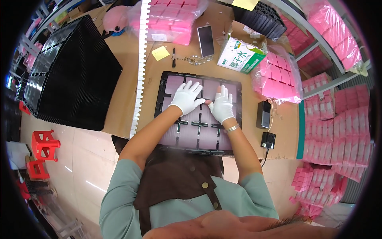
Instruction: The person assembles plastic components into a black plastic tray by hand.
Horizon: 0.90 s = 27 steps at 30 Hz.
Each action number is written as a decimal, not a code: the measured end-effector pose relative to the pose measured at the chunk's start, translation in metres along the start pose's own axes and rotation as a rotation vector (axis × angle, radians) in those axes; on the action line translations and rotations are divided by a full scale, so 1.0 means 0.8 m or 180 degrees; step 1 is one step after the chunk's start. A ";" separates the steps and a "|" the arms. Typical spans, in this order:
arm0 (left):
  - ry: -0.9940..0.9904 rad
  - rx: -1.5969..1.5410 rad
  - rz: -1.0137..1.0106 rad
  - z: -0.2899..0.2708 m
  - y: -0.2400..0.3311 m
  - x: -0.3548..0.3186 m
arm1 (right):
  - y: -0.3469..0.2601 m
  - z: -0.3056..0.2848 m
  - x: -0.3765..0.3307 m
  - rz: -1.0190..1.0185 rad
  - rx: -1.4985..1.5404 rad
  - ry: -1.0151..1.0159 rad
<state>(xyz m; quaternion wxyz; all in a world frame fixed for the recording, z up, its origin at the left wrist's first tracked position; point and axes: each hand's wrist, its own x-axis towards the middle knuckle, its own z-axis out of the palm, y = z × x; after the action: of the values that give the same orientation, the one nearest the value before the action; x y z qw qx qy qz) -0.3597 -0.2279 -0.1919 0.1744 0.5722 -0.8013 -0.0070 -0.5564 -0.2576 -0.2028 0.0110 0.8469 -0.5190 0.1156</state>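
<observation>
A black compartment tray (164,81) lies on the brown tabletop in front of me. Purplish-grey flat pieces (189,140) fill its compartments, with black cross-shaped dividers between them. My left hand (185,98), in a white glove, rests flat with fingers spread over the tray's upper left part. My right hand (222,106) lies over the upper right part, fingers stretched out. Its glove leaves the tips of the thumb and index finger bare. The two thumbs come close together near the middle divider. Neither hand shows anything held. Under the palms, the pieces are hidden.
Stacked black trays (93,79) stand at left, beside a white toothed strip (140,79). Beyond the tray lie a marker (174,57), phone (205,41) and carton (240,55). Bagged pink blocks (276,75), a black power bank (264,114) and a charger (268,140) are at right.
</observation>
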 end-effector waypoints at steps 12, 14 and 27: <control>0.0025 0.0480 -0.0607 -0.003 -0.073 -0.022 | 0.040 -0.024 0.013 0.0328 -0.0223 -0.0518; 0.0039 0.0482 -0.0671 -0.002 -0.071 -0.031 | 0.034 -0.037 -0.008 0.0192 -0.0166 -0.0659; -0.0194 0.0605 -0.0869 0.002 -0.072 -0.023 | 0.056 -0.023 0.021 0.0259 -0.0055 -0.0359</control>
<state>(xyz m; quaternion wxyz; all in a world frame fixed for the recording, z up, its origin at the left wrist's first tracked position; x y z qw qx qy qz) -0.3018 -0.2310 -0.2107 0.0926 0.6892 -0.7181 0.0278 -0.5918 -0.2903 -0.1861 -0.0156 0.8301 -0.5537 0.0635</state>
